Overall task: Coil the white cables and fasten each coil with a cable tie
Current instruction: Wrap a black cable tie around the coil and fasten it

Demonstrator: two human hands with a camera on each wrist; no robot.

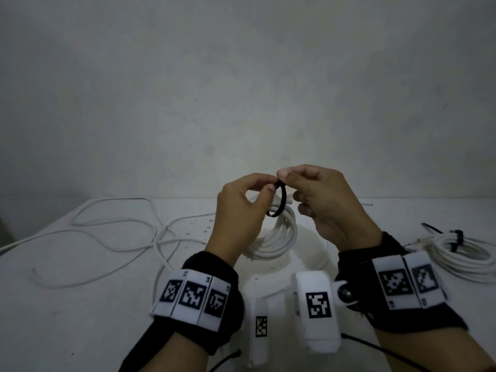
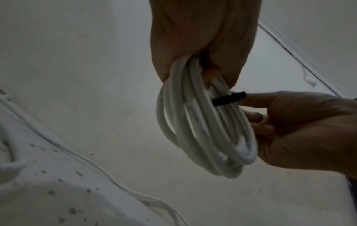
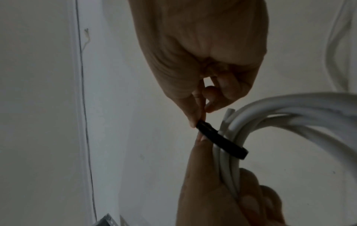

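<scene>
A coil of white cable [image 1: 279, 237] hangs in the air above the table, and my left hand [image 1: 257, 189] grips its top strands. A black cable tie [image 1: 281, 200] is looped loosely around those strands. My right hand [image 1: 288, 178] pinches the tie at the top of the loop, and my left thumb and forefinger meet it there. The left wrist view has the coil [image 2: 203, 130] hanging from my left hand [image 2: 203, 45], with the tie [image 2: 230, 99] beside the right hand [image 2: 299, 130]. In the right wrist view my right hand [image 3: 197, 122] pinches the tie [image 3: 226, 142] where it crosses the coil [image 3: 270, 114].
A second white coil [image 1: 461, 261], bound with a black tie [image 1: 456, 240], lies at the table's right. A spare black tie [image 1: 429, 228] lies behind it. Loose white cable [image 1: 107, 232] sprawls over the left half of the white table [image 1: 80, 304]. A wall stands close behind.
</scene>
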